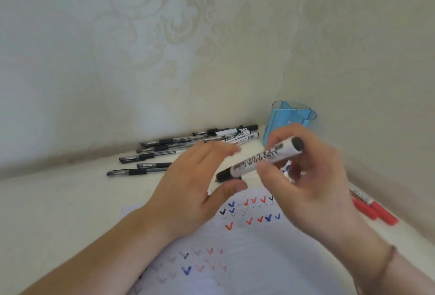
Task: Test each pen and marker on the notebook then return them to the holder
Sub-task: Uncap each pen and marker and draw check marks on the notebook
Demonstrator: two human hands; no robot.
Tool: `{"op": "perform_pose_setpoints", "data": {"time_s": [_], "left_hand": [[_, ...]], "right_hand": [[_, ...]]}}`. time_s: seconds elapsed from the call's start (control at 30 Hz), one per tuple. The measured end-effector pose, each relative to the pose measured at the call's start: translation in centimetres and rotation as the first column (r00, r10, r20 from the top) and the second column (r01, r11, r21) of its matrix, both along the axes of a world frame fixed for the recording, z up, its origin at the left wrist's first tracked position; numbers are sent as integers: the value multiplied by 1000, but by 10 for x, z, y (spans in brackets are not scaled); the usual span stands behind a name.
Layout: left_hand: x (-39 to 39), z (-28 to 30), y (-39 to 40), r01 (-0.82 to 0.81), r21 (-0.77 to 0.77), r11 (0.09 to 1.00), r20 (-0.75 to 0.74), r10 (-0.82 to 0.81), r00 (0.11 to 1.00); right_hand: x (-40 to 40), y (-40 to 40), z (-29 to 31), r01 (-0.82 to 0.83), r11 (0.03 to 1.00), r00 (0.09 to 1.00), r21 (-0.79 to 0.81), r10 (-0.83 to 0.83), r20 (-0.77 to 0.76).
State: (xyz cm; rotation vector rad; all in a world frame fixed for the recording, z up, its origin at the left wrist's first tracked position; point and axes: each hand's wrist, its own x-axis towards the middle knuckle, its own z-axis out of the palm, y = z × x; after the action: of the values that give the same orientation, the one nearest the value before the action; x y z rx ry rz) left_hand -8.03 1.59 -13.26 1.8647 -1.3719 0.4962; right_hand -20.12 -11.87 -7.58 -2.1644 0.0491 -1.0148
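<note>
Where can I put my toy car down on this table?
Bare table lies left of the notebook and in front of the black pens. It is crowded at the back by the pens and blue holder, at the right by the red markers, and in the middle under both hands.

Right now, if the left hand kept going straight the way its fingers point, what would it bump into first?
Most likely the black cap end of the marker that the right hand holds. The left hand is open, its fingers aimed right at that end. Depth is hard to judge, so it might slip just behind it.
</note>
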Motion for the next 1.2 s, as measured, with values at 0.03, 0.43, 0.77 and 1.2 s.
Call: {"op": "perform_pose_setpoints", "data": {"time_s": [0.03,0.43,0.77,1.2], "left_hand": [[-1,0,0,35,-15,999,34,-35,999],[-7,1,3,298,227,927,-133,-274,953],[9,-2,8,192,168,967,-313,-133,940],[10,-3,9,177,364,915,-200,-109,974]], "right_hand": [[-3,2,-9,-117,976,993,181,111,44],[-3,-22,-50,-415,763,843,496,528,-107],[-1,-23,-49,-258,756,850,602,474,-230],[-1,-5,-52,-131,952,851,278,252,-461]]}}
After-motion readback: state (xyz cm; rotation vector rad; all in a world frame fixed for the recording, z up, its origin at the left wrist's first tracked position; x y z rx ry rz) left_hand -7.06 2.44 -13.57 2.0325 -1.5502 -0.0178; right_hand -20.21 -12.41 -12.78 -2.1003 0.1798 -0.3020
